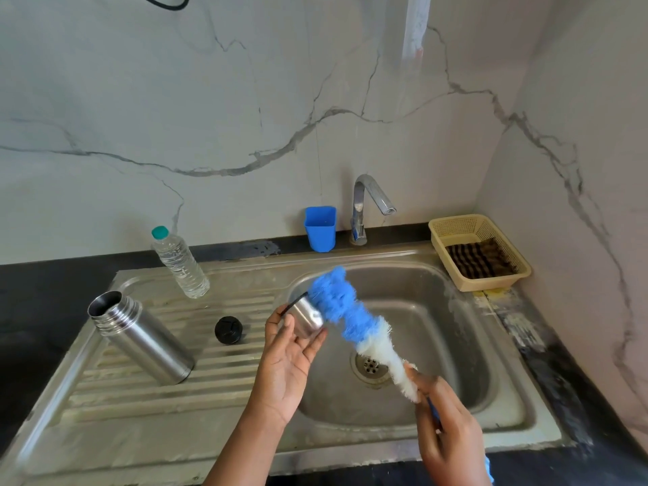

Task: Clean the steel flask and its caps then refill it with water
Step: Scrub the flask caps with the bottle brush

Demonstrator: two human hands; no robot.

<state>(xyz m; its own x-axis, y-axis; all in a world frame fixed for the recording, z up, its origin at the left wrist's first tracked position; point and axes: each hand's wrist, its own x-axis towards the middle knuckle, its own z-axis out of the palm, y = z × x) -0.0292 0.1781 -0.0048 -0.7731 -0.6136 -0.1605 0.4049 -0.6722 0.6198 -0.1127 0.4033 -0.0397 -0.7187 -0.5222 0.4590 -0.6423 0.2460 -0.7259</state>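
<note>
— Right hand (447, 433) sits closest to us, low in view, its fingers (426, 380) wrapped round the handle of the bottle brush (345, 315). What is the other one doing?

— Left hand (287, 352) holds the small steel cap (306, 317) over the edge of the sink (413, 296), pinched between thumb and fingertips, palm turned up. The blue bristle head lies against the cap's rim and side, not plainly inside it.

— And the flask?

— It stands open-mouthed and leaning in the wide lens on the ribbed drainboard (168, 391), well left of the hands: flask (140, 336), uncapped. A black stopper (228, 330) lies on the ribs between flask and hands. A water bottle (179, 263) stands behind, near the wall, with a blue cup (320, 228) and the tap (368, 205) further right. I see no water running.

— What could go wrong?

— I judge the cap grip is light, only fingertips. A hard push of the brush could knock the cap loose into the basin. Wet steel would make that likelier. The long brush, swung wide, might also flick dirty water onto the desk or toward the basket (480, 250) with its cloth.

— And the flask itself?

— Its base looks steady, but an elbow sweeping left could tip it.
</note>
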